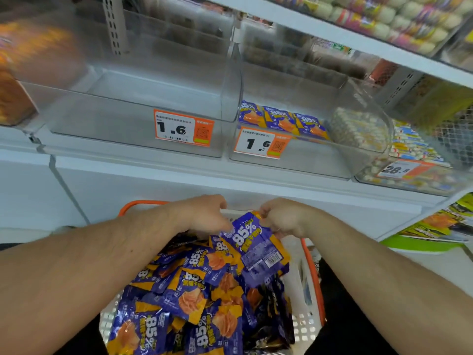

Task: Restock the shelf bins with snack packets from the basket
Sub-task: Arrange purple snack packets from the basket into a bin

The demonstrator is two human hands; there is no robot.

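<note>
A white basket with an orange rim (311,298) sits low in front of me, heaped with several blue-and-orange snack packets (189,295) marked 85%. My right hand (284,219) pinches the top edge of one packet (256,244), which hangs above the pile. My left hand (204,213) touches the same packet's upper left corner with curled fingers. Above, a clear shelf bin (307,160) with a 1.6 price tag holds three matching packets (281,119) at its back. The clear bin (128,134) to its left, also tagged 1.6, holds nothing.
A white shelf ledge (230,175) runs between basket and bins. A bin of small wrapped sweets (409,175) tagged 28.8 stands at right, orange packets (15,98) at far left, green-yellow packets (440,224) lower right. Another stocked shelf (384,19) overhangs above.
</note>
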